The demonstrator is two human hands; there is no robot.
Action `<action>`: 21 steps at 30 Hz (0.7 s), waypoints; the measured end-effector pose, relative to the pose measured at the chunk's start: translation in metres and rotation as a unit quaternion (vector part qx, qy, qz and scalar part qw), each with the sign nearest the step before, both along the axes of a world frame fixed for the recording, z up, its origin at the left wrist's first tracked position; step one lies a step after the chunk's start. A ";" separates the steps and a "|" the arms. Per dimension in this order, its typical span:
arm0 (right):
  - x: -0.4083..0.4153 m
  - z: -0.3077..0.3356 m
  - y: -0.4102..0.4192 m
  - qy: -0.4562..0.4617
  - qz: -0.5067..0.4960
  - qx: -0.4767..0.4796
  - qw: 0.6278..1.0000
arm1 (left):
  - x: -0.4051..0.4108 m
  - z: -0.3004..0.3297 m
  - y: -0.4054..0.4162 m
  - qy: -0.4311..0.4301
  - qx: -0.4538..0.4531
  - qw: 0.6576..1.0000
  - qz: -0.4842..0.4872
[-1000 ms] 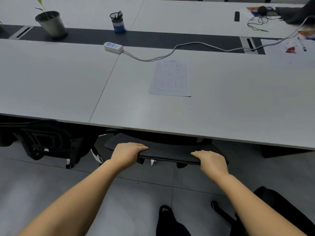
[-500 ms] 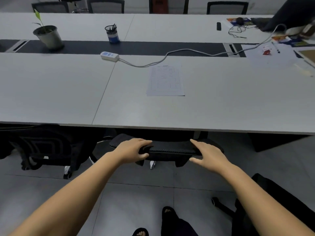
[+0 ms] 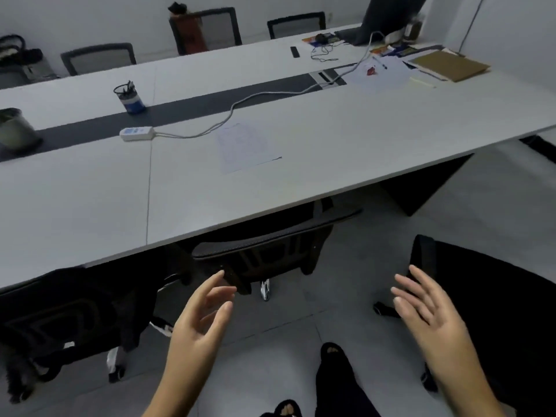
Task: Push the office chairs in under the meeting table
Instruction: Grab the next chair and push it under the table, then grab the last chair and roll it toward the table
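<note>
A black mesh office chair [image 3: 264, 251] stands tucked under the near edge of the long grey meeting table [image 3: 301, 182], only its backrest top showing. My left hand [image 3: 201, 320] hovers open just below and left of that backrest, touching nothing. My right hand [image 3: 427, 308] is open too, fingers spread, in front of another black chair [image 3: 493, 302] that stands out from the table at the right. A third black chair [image 3: 69, 320] sits at the left, partly under the table edge.
On the table lie a sheet of paper [image 3: 246, 145], a white power strip [image 3: 137, 133] with its cable, a pen cup [image 3: 130, 97], a plant pot [image 3: 13, 130] and papers at the far right. More chairs [image 3: 99, 57] line the far side. My feet [image 3: 334, 383] stand on grey floor tiles.
Both hands have let go of the middle chair's backrest and pulled back, fingers spread. The view has swung to the right, bringing the right chair closer to my right hand.
</note>
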State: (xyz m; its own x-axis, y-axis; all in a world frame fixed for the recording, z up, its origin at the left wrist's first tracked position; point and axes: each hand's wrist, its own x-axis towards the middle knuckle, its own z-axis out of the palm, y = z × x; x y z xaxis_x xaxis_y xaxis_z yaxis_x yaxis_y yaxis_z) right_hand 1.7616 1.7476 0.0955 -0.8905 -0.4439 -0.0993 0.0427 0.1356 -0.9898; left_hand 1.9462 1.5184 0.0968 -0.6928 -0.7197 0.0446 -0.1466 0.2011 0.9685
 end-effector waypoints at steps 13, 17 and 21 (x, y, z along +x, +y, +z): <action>0.119 -0.012 0.160 0.001 -0.290 0.021 0.957 | -0.019 -0.010 0.119 -0.046 -0.004 0.972 -0.231; 0.132 -0.009 0.227 0.002 -0.358 0.015 0.934 | -0.045 -0.010 0.183 -0.049 0.000 0.958 -0.283; 0.139 -0.010 0.309 0.000 -0.415 0.015 0.910 | -0.066 -0.017 0.270 -0.046 0.023 0.947 -0.317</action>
